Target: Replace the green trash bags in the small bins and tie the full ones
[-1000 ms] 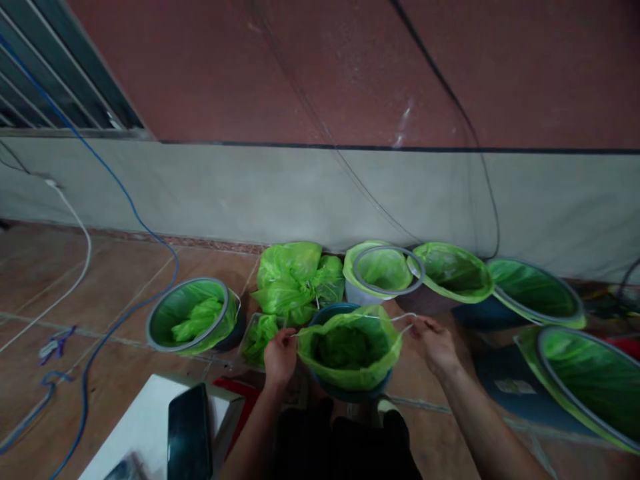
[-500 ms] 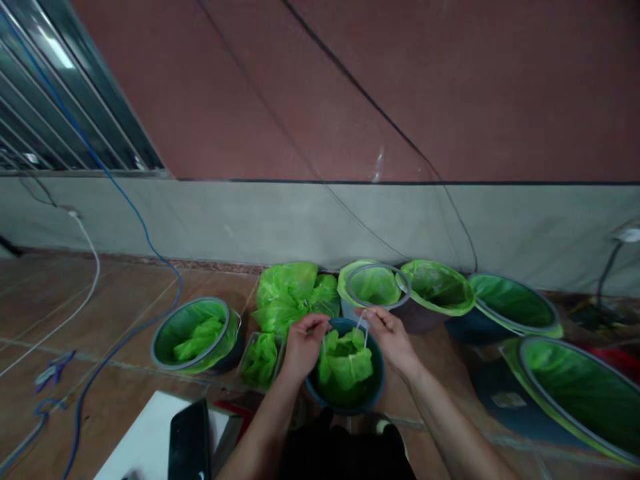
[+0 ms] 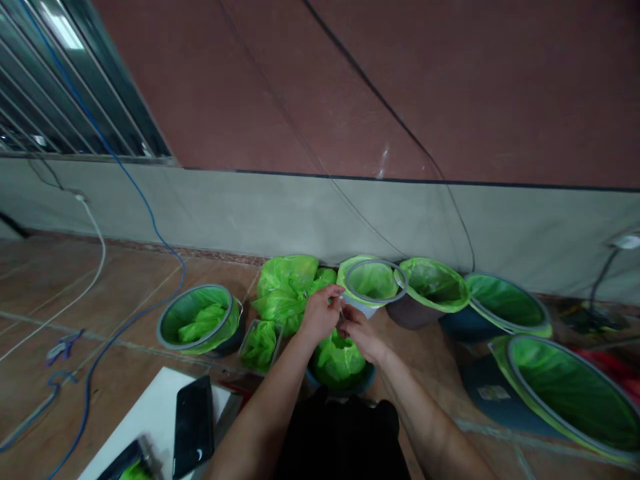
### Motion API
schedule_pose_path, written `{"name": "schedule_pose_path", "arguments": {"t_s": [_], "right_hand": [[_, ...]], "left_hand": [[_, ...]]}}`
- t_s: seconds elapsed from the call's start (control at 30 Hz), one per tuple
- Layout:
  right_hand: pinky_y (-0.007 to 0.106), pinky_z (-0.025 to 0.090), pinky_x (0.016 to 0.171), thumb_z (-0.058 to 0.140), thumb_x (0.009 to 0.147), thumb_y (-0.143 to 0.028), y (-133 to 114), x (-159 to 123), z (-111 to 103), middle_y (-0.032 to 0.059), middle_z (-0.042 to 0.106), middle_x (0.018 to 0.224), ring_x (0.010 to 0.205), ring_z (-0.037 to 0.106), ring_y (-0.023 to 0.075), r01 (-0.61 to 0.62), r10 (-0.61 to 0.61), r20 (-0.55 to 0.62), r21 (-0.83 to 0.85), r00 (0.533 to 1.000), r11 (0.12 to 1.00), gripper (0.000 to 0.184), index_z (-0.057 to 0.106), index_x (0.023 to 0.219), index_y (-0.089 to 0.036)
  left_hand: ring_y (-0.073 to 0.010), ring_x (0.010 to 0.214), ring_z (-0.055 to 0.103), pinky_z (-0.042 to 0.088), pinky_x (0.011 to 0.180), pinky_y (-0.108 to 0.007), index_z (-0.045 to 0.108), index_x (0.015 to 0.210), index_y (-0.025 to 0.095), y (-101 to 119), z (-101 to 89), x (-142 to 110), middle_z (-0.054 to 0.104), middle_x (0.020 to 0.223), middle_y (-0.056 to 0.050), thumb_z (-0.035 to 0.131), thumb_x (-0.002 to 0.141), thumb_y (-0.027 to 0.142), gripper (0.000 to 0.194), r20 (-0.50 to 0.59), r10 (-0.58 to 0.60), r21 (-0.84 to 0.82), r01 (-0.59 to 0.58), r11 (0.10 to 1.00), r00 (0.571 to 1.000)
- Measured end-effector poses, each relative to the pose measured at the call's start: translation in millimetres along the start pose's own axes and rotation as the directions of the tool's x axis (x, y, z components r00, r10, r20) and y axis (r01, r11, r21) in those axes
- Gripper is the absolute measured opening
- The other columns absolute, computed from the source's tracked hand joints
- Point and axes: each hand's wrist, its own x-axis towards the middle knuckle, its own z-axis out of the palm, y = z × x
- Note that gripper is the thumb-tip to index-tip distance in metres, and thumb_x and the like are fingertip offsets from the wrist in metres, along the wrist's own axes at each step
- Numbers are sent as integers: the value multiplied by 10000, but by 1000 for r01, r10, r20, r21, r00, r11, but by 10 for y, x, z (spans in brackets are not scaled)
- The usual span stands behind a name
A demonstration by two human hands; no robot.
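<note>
A dark blue bin [image 3: 367, 380] on the floor in front of me holds a green plastic bag [image 3: 340, 357], gathered together at its top. My left hand [image 3: 320, 313] and my right hand [image 3: 357, 333] meet just above it, both pinched on the bag's thin white drawstrings [image 3: 341, 308]. The fingers are closed and the two hands touch each other.
Several bins lined with green bags [image 3: 197, 323] [image 3: 373, 280] [image 3: 435, 283] [image 3: 500, 303] [image 3: 575, 387] stand along the wall. Tied green bags [image 3: 287, 290] lie behind. A white box [image 3: 150, 427] with a black phone [image 3: 193, 427] sits at lower left. Cables [image 3: 150, 227] cross the floor.
The bag's mouth, spread wide over the bin rim a second ago, has been drawn shut. My hands came together from the bin's two sides and rose a little above it.
</note>
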Motion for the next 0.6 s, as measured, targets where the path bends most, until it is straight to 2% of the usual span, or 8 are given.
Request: {"name": "schedule_pose_path", "arguments": {"t_s": [0.1, 0.2, 0.23, 0.3, 0.37, 0.4, 0.5, 0.6], "right_hand": [[211, 246, 425, 638, 697, -305, 80, 15, -23, -87, 457, 554, 445, 343, 64, 39, -39, -39, 12, 998, 999, 139, 556, 768, -217], [208, 266, 445, 664, 710, -314, 63, 46, -91, -67, 527, 591, 469, 382, 62, 80, -77, -70, 34, 995, 996, 164, 540, 727, -208], [207, 279, 456, 674, 712, -316, 42, 55, -118, -60, 549, 612, 480, 394, 61, 74, -70, -66, 56, 995, 996, 171, 546, 730, -204], [205, 298, 472, 697, 706, -325, -6, 73, -169, -52, 562, 624, 490, 401, 59, 51, -43, -79, 103, 996, 993, 191, 555, 720, -198], [202, 298, 472, 728, 679, -332, -44, 97, -219, -49, 561, 624, 492, 395, 55, 41, -25, -110, 148, 994, 988, 221, 559, 700, -192], [200, 290, 468, 745, 661, -337, -55, 112, -246, -48, 561, 623, 490, 389, 52, 45, -24, -129, 164, 991, 985, 237, 562, 693, -190], [200, 260, 446, 785, 603, -353, -66, 150, -336, -38, 584, 644, 470, 359, 41, 56, -16, -211, 184, 977, 981, 290, 570, 702, -185], [202, 225, 417, 794, 570, -394, -60, 135, -411, -64, 507, 555, 438, 328, 43, 59, -14, -392, 104, 920, 993, 335, 567, 700, -185]], "left_hand": [[-181, 876, 648, 493, 886, -354, 615, 1123, 194, -201, 24, -8, 709, 965, -48, 531, 826, 208, 310, 4, -12, -25, 12, 1000, 1000], [-184, 960, 627, 465, 924, -356, 599, 1119, 174, -531, 137, -107, 685, 1052, -70, 510, 836, 232, 303, -15, -90, -233, 84, 969, 996], [-184, 982, 617, 454, 934, -351, 611, 1087, 173, -649, 197, -163, 681, 1063, -68, 509, 836, 241, 279, 32, -111, -322, 116, 940, 993], [-183, 947, 613, 449, 910, -335, 643, 1010, 169, -854, 332, -287, 688, 1008, -54, 533, 835, 306, 248, 205, -114, -452, 197, 870, 972], [-171, 823, 599, 452, 832, -313, 668, 910, 158, -991, 453, -390, 681, 866, -36, 564, 823, 405, 282, 321, -115, -481, 266, 835, 940], [-162, 767, 580, 445, 795, -303, 672, 859, 154, -1030, 497, -423, 663, 798, -27, 573, 813, 447, 313, 337, -124, -471, 281, 836, 933], [-150, 721, 545, 419, 758, -289, 657, 758, 153, -1063, 555, -439, 630, 731, -20, 580, 795, 496, 354, 275, -158, -457, 273, 846, 948], [-153, 730, 571, 429, 749, -292, 606, 735, 162, -1058, 557, -386, 645, 780, -41, 563, 787, 494, 338, 180, -227, -577, 290, 764, 957]]}}
